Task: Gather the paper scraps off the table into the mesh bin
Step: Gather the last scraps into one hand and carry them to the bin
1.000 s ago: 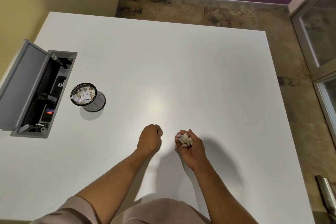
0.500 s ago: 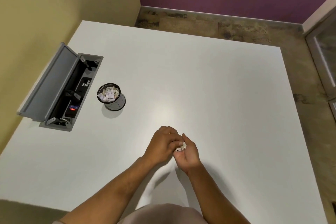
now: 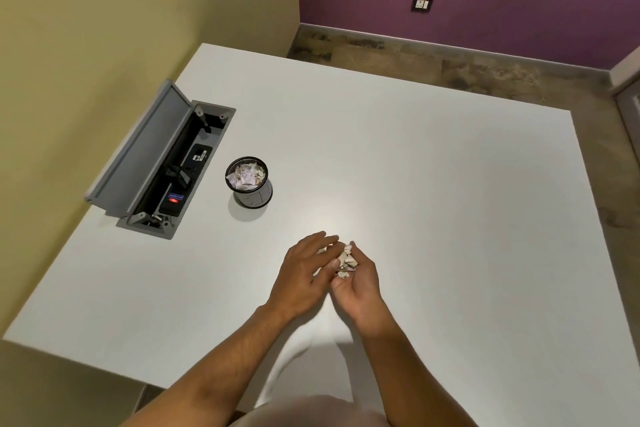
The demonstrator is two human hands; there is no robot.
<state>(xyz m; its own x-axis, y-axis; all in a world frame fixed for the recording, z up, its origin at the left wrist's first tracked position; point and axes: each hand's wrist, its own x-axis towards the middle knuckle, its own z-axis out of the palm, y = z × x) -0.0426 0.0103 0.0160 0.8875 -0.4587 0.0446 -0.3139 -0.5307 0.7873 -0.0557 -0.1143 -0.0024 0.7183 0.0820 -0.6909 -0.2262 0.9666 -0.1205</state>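
A crumpled wad of paper scraps [image 3: 345, 262] is cupped in the right hand [image 3: 358, 282], palm up, fingers curled round it. The left hand [image 3: 304, 270] is held just beside it, fingers straight and loosely spread, fingertips touching the wad. Both are poised above the smooth white table [image 3: 433, 184]. Well to the left, the round black mesh bin [image 3: 250, 184] stands upright, holding more scraps. Beside it an open grey cable box [image 3: 157, 163] is recessed; its labels cannot be read.

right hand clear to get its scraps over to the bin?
Probably yes. The right hand cups the scraps; bare table lies between it and the open-topped bin. The left hand alongside may need shifting.
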